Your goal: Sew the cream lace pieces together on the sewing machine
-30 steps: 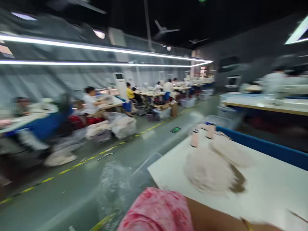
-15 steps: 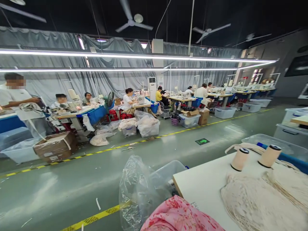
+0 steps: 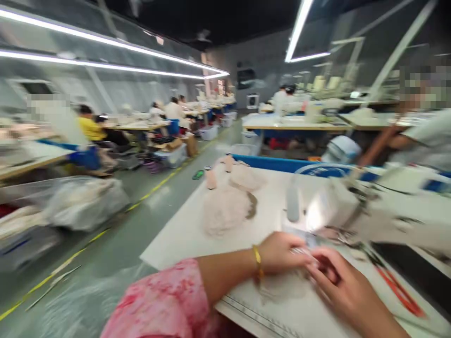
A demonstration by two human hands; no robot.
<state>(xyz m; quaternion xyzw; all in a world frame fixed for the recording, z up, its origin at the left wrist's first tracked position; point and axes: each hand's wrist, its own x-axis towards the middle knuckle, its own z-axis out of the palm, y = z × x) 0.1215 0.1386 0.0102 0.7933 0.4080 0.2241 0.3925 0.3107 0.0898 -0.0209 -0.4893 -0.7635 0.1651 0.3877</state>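
in the head view, the left hand (image 3: pixel 280 253) and right hand (image 3: pixel 343 281) meet over the table (image 3: pixel 176 244), fingertips touching or nearly so. both grips look narrow, fingers curled inward; i cannot tell what, if anything, they pinch (the picture is blurred there). a pale cloth (image 3: pixel 283 288) lies on the table just below the joined fingers, partly hidden by the left hand. the sewing machine (image 3: pixel 334 202) stands just beyond the hands. red-handled snips (image 3: pixel 400 293) lie right of the right hand, beside a black panel (image 3: pixel 419 274). farther back left are a pale pile (image 3: pixel 225 211) and two spools (image 3: pixel 210 179).
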